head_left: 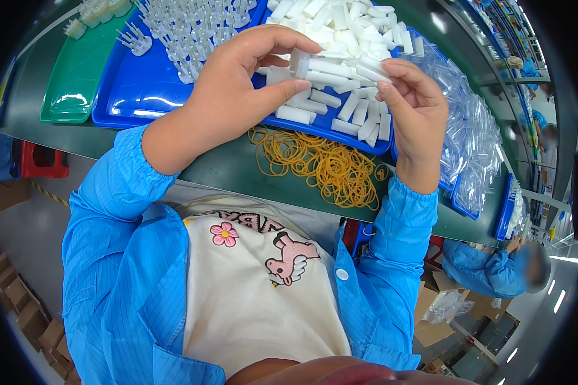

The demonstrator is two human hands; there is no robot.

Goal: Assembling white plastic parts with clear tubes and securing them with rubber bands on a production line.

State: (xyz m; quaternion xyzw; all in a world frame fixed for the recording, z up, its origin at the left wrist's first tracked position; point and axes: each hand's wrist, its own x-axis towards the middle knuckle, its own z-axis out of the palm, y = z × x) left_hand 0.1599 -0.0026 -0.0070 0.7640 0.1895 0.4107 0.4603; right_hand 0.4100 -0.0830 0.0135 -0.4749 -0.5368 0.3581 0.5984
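My left hand (228, 86) pinches a translucent round-based piece (299, 65) between thumb and fingers, on its side, with its long side pointing right. My right hand (419, 109) grips a white foam-like stick (371, 68) between thumb and fingertips, close to the far end of that piece. Whether the two touch is unclear against the white pile behind. Below both hands is a blue tray (336, 130) heaped with similar white sticks (356, 29).
Left of it, a blue tray (128, 96) holds many translucent pronged pieces (189, 29), beside a green tray (70, 90). Yellow rubber bands (340, 170) lie on the green table (231, 170). Clear plastic tubes (459, 122) fill trays at right. Another person in blue (485, 269) sits farther right.
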